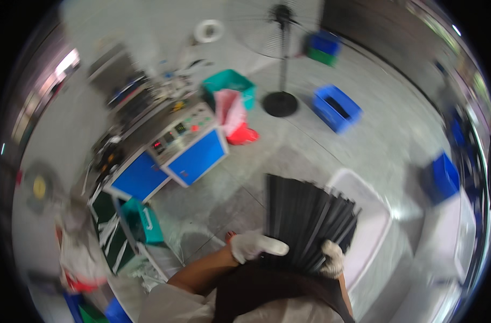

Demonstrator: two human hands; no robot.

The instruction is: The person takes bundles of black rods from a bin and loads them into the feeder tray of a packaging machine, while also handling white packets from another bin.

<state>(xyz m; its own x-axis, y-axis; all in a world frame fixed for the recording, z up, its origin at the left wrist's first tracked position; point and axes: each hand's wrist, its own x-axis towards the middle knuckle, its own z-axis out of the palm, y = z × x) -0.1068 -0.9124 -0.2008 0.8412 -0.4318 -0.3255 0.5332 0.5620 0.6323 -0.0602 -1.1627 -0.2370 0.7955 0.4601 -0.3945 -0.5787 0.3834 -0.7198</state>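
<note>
Both my hands wear pale work gloves and hold a large fanned bundle of thin black strips [306, 214] against the front of my body. My left hand [259, 247] grips the bundle's left side with the thumb lying across the strips. On the right side my right hand [332, 259] clasps the lower part of it. The strips' far ends spread out away from me, and those on the right overlap a white plastic tub [376, 202]. The strips' near ends are hidden at my dark apron, and motion blurs the picture.
A machine cabinet with blue doors [197, 156] and a control panel stands at the left. Beyond are a teal bin [229, 80] with a pink and red bag [232, 117], a pedestal fan [280, 104] and a blue crate [337, 108]. A teal box [151, 224] is nearer left.
</note>
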